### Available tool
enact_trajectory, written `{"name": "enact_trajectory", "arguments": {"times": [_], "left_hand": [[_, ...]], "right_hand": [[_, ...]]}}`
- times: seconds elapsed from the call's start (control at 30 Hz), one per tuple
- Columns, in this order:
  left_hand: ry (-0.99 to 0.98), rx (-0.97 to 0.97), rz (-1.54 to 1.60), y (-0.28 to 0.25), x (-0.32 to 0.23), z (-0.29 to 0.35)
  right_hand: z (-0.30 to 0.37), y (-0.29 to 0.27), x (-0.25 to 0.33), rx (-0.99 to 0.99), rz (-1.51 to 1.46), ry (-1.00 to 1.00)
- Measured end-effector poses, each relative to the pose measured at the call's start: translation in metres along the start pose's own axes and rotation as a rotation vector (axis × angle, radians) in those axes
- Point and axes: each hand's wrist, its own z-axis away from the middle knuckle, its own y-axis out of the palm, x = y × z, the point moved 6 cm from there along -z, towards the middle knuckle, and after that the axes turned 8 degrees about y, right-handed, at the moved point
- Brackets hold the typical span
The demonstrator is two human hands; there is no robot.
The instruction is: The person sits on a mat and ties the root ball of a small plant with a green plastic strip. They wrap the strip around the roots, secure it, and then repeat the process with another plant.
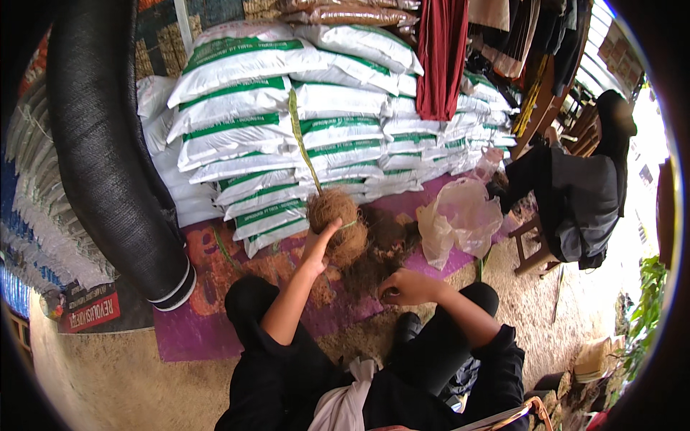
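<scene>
My left hand (316, 250) grips a round ball of brown coconut fibre (348, 248) from its left side, thumb along the upper face. A long, narrow green leaf with yellowish edges (298, 133) stands up out of the ball's top. Around the fibre runs a thin pale green string (348, 225). To the right of the ball and nearer to me, my right hand (411, 287) is apart from it with fingers curled closed; what they hold, if anything, is hidden. Dark soil and loose fibre (388, 233) lie just beyond, on a purple mat (188, 334).
White and green sacks (259, 136) are stacked high behind the ball. A clear plastic bag (460, 219) sits right of the soil. A large black roll (108, 144) leans at the left. At the right, a person in dark clothes (586, 194) sits on a wooden stool (528, 248).
</scene>
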Motion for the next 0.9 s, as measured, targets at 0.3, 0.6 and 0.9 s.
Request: {"name": "enact_trajectory", "arguments": {"times": [0.3,0.6,0.9], "left_hand": [[-0.037,0.118,0.115,0.018,-0.013,0.011],[-0.048,0.093,-0.005,0.001,-0.007,0.012],[0.104,0.111,-0.118,0.013,-0.011,0.021]], "right_hand": [[-0.031,-0.069,0.057,-0.234,0.178,-0.067],[-0.061,-0.103,0.076,-0.442,0.185,-0.2],[-0.07,-0.105,0.065,-0.496,0.124,-0.083]]}}
